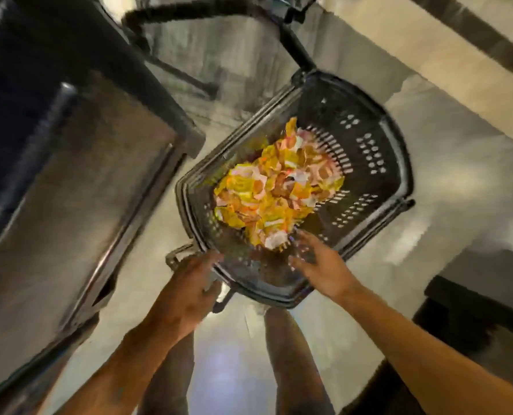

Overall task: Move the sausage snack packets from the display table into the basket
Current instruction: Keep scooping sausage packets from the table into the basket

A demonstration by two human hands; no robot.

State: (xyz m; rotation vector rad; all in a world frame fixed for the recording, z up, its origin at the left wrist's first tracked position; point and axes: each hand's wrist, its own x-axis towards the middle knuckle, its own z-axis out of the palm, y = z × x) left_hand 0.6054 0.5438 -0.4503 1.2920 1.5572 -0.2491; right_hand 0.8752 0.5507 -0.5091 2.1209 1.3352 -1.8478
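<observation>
Steel fills the left of the view: the display table (78, 187), its top slanting away and blurred, with no packets that I can make out on the part showing. Just right of its lower corner the left hand (186, 292) hangs over the near-left corner of the basket (369, 163), fingers loose and spread, gripping nothing; it sits by the basket's rim, though blur hides whether it touches. The basket stands on the pale floor (473, 187), its long axis running from the near-left corner up toward the far right, where a dark handle rises. Inside, a heap of yellow, orange and pink sausage snack packets (276, 187) covers the floor of the basket, thickest toward the near end. Farther right, the right hand (324, 268) is over the basket's near edge, fingers extended and relaxed, empty, its fingertips close above the nearest packets.

Judging by this, both hands are free, and any packets left lie to the left on the table, so the left hand is the nearer one for the next reach.
</observation>
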